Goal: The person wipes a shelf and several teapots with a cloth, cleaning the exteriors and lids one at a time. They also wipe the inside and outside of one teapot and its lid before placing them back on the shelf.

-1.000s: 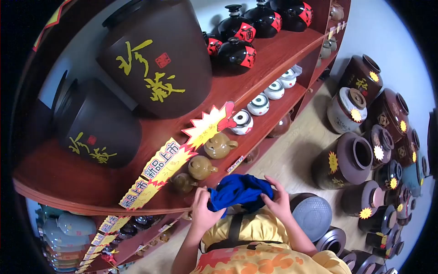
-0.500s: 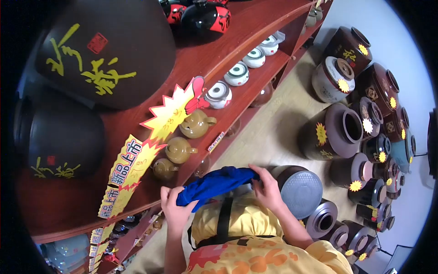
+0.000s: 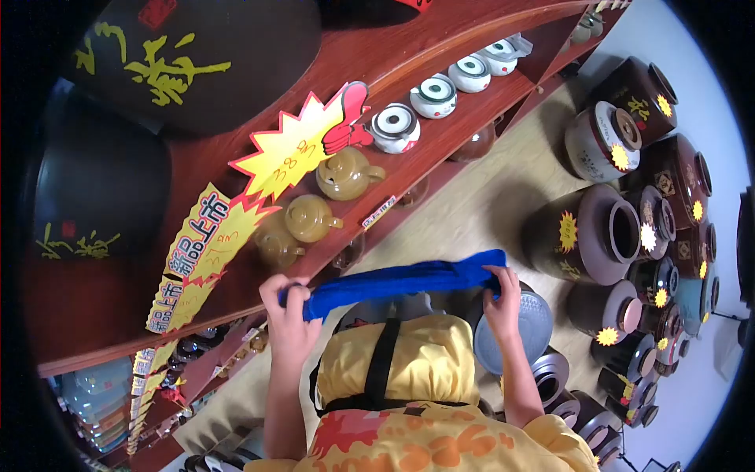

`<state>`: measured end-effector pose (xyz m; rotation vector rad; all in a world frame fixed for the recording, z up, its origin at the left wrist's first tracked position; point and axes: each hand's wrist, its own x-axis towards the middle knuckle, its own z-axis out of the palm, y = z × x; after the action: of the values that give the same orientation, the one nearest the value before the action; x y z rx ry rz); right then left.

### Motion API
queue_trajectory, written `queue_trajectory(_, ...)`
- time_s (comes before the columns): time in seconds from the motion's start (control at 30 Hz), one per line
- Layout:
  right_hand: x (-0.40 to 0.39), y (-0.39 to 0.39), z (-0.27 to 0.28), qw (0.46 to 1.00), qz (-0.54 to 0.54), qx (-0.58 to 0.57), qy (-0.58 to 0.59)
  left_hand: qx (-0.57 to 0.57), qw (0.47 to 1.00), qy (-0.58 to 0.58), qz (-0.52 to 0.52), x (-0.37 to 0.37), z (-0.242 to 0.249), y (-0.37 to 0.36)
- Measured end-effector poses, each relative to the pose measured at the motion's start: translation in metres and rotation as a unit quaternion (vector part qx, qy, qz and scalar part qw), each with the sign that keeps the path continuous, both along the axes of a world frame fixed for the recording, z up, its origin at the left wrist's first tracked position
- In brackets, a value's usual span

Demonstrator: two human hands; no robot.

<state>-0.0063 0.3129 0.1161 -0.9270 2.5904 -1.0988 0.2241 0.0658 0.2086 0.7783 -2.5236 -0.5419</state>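
A folded blue cloth point(image 3: 401, 279) stretches between my two hands in front of my waist. My left hand point(image 3: 292, 315) is closed around its left end. My right hand point(image 3: 503, 303) pinches the right end, thumb and fingers wrapped over the edge. The cloth is pulled into a long, nearly level strip. Below it is the yellow gathered fabric at my waist point(image 3: 405, 358), crossed by a black strap point(image 3: 383, 362).
On my left, red wooden shelves point(image 3: 346, 228) carry dark jars, tan teapots point(image 3: 346, 175), white lidded pots point(image 3: 395, 128) and yellow price signs point(image 3: 287, 149). Large brown jars point(image 3: 578, 234) stand on the floor at right. A round grey lid point(image 3: 515, 338) lies near my right hand.
My hands have moved farther apart, and the cloth is now longer and straighter. My right hand has shifted right. The view has shifted slightly.
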Motion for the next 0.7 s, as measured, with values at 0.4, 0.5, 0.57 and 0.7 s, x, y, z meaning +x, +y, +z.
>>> queue_trajectory(0.4,-0.014,0.010,-0.081,0.983,-0.125,0.052,-0.123,0.083,0.988,0.124,0.034,-0.019,0.005,0.024)
queue_trajectory(0.5,-0.003,0.014,-0.090,0.853,-0.226,-0.062,-0.466,0.232,0.962,0.092,0.111,-0.016,0.017,0.030)
queue_trajectory(0.57,0.012,0.009,-0.112,0.622,-0.244,-0.285,-0.687,0.244,0.964,0.085,0.063,-0.022,0.013,0.031)
queue_trajectory(0.7,0.016,-0.035,-0.135,0.454,-0.277,-0.388,-0.753,0.385,0.913,0.114,-0.065,-0.060,0.015,0.039)
